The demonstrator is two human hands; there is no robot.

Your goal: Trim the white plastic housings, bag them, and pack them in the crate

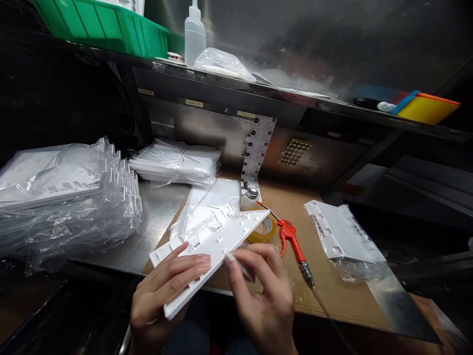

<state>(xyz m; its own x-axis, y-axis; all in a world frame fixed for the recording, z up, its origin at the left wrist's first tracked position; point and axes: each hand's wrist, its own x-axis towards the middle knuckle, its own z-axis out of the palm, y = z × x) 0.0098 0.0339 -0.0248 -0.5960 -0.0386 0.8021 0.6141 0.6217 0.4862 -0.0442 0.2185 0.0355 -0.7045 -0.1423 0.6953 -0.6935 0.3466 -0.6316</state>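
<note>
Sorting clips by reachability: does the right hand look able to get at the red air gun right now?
Probably yes: the red air gun lies on the cardboard just beyond the right hand, and nothing visible covers its handle.

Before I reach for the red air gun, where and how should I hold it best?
I would take the air gun by its red handle, palm coming from the right: it lies on cardboard, trigger facing left, bare cardboard on the right, hose at the near end.

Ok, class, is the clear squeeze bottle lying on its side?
No, the bottle stands upright on the shelf, nozzle up.
</note>
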